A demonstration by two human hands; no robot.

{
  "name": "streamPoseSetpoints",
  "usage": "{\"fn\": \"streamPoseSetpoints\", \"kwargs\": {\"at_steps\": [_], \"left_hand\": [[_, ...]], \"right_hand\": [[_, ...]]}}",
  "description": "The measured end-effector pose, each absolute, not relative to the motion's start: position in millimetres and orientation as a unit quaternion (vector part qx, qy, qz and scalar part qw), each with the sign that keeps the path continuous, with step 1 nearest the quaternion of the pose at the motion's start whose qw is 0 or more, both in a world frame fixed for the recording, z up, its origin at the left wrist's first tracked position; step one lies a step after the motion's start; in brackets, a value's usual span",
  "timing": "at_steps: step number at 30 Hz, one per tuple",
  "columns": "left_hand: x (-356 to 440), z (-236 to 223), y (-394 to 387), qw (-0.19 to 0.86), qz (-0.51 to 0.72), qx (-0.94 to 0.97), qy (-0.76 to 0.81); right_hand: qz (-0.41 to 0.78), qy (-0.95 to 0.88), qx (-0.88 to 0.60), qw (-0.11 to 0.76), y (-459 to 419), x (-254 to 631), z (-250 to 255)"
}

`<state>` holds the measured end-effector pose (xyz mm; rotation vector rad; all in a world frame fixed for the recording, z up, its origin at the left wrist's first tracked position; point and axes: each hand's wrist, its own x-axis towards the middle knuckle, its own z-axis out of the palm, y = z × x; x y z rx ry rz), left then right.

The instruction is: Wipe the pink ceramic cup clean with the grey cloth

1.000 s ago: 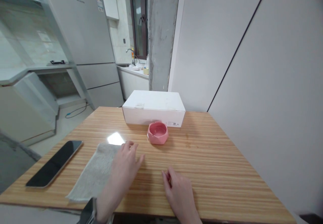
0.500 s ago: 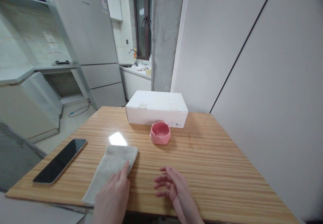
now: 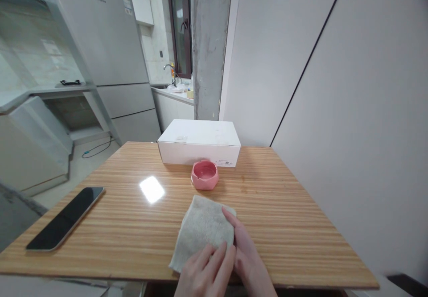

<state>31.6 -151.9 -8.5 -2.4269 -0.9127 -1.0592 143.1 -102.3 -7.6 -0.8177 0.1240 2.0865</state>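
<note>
A folded grey-beige cloth (image 3: 203, 225) is held up at the front of the table, between my two hands. My right hand (image 3: 249, 257) grips its right edge, thumb on top and the other fingers hidden underneath. Across the cloth's lower part lie the bent fingers of my left hand (image 3: 207, 272), which hold it from the near side; its thumb is hidden. Just beyond the cloth stands a pink faceted ashtray (image 3: 204, 182), apart from both hands.
Behind the ashtray, a white cardboard box (image 3: 200, 152) rests on the wood-grain table (image 3: 284, 216). A dark-screened phone (image 3: 65, 219) lies at the left. A white wall (image 3: 327, 123) rises along the right, and a fridge (image 3: 100, 43) stands beyond the table.
The cloth has come off the left part of the table and moved right. My left hand moved right with it, and my right hand has closed on its edge. The view shifted slightly.
</note>
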Motion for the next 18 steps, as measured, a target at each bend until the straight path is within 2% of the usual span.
{"fn": "streamPoseSetpoints", "kwargs": {"at_steps": [2,5,7,9,14,18], "left_hand": [[35,-6,-154,0.141,-0.390,-0.856,-0.307],[31,8,-148,0.010,-0.424,-0.855,-0.298],[23,18,-130,-0.088,-0.432,-0.830,-0.341],[12,22,-100,-0.143,-0.456,-0.768,-0.426],[-7,3,-7,-0.242,-0.458,-0.672,-0.529],[-10,-5,23,-0.335,-0.437,-0.665,-0.505]], "right_hand": [[0.831,0.065,-0.339,0.437,-101,151,-10],[0.815,0.076,-0.347,0.457,-99,162,-10],[0.808,0.066,-0.345,0.473,-97,168,-9],[0.794,0.053,-0.357,0.490,-94,175,-8],[0.742,0.041,-0.406,0.532,-81,189,-9],[0.700,0.048,-0.442,0.559,-66,206,-7]]}}
